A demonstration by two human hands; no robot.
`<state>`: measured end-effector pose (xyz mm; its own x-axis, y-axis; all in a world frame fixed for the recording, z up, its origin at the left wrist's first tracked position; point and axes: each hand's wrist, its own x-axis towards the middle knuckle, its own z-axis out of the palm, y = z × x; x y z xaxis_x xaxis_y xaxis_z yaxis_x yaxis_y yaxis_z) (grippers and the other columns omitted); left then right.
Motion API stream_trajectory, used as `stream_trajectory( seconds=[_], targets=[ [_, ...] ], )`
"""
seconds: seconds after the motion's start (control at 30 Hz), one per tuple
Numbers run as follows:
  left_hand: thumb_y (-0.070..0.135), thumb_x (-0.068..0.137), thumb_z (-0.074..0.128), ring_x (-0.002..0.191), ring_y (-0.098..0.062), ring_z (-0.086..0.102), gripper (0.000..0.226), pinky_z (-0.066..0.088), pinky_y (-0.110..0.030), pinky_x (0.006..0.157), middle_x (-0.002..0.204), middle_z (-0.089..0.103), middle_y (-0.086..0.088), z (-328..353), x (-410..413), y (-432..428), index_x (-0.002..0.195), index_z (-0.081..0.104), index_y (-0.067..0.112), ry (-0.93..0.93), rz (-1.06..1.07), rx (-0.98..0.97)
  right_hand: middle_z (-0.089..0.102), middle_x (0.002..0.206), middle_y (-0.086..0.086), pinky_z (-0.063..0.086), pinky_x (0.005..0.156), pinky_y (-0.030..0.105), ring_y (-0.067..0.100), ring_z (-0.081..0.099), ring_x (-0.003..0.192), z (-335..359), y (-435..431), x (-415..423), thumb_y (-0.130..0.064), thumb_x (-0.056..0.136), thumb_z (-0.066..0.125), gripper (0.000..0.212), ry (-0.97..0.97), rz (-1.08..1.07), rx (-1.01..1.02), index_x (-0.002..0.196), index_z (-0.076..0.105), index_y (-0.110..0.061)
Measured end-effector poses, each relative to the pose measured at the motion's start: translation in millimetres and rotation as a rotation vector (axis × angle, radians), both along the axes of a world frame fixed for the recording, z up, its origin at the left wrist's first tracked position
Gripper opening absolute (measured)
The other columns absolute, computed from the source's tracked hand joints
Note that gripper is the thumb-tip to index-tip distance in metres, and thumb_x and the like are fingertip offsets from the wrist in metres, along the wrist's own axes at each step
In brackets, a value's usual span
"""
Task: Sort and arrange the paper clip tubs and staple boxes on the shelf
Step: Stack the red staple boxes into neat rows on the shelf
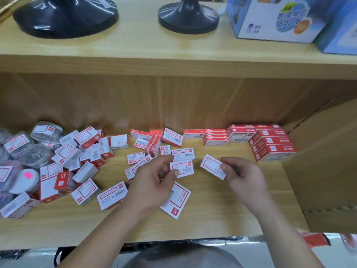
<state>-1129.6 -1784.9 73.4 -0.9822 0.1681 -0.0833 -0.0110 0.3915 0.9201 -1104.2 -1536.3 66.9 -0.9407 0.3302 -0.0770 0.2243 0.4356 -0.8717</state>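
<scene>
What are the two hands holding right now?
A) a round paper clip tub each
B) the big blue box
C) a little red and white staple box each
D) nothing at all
C: the left hand pinches the first staple box, and the right hand pinches the second staple box.

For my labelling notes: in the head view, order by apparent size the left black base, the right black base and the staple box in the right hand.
1. left black base
2. right black base
3. staple box, held by the right hand
</scene>
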Motion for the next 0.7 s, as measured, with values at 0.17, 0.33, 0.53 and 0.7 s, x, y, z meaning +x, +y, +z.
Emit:
stream_trajectory(
  seconds=[0.17, 0.33, 0.53, 0.7],
  targets=[
    [0.014, 0.093, 0.071, 0.070, -0.009, 0.061, 0.028, 0.051, -0.027, 0.069, 0.073, 0.063, 0.016, 4, -22, 15, 0.118, 0.067, 0.027, 0.001, -0.124, -0.068, 0.069, 0.093, -0.009, 0.045, 0.072, 0.009, -0.004, 0.064, 0.081, -3, 11, -14, -0.001, 0.090, 0.068, 0.023, 0.018, 0.023, 0.057, 0.097, 0.075, -0.021],
    [0.011, 0.092, 0.072, 0.080, -0.018, 0.070, 0.020, 0.059, -0.037, 0.078, 0.084, 0.073, 0.002, 0, -33, 29, 0.100, 0.071, 0.029, -0.068, -0.184, -0.014, 0.063, 0.093, -0.008, 0.046, 0.079, 0.019, 0.003, 0.061, 0.084, -14, 15, -28, 0.004, 0.086, 0.069, 0.027, 0.116, 0.081, 0.161, 0.098, 0.077, -0.018],
    [0.011, 0.092, 0.072, 0.080, -0.013, 0.072, 0.018, 0.059, -0.040, 0.082, 0.083, 0.075, 0.006, -1, -46, 42, 0.103, 0.069, 0.025, -0.049, -0.203, 0.010, 0.067, 0.094, -0.005, 0.051, 0.083, 0.029, 0.016, 0.066, 0.087, -36, 26, -33, 0.006, 0.085, 0.070, 0.032, 0.154, 0.080, 0.111, 0.103, 0.076, -0.020],
    [0.016, 0.091, 0.072, 0.080, -0.005, 0.069, 0.019, 0.058, -0.034, 0.079, 0.082, 0.071, 0.014, -8, -53, 44, 0.102, 0.069, 0.031, 0.065, -0.256, -0.157, 0.074, 0.102, -0.002, 0.058, 0.085, 0.034, 0.012, 0.072, 0.088, -43, 32, -27, 0.006, 0.085, 0.071, 0.041, 0.104, 0.025, -0.053, 0.105, 0.071, -0.030]
  ],
)
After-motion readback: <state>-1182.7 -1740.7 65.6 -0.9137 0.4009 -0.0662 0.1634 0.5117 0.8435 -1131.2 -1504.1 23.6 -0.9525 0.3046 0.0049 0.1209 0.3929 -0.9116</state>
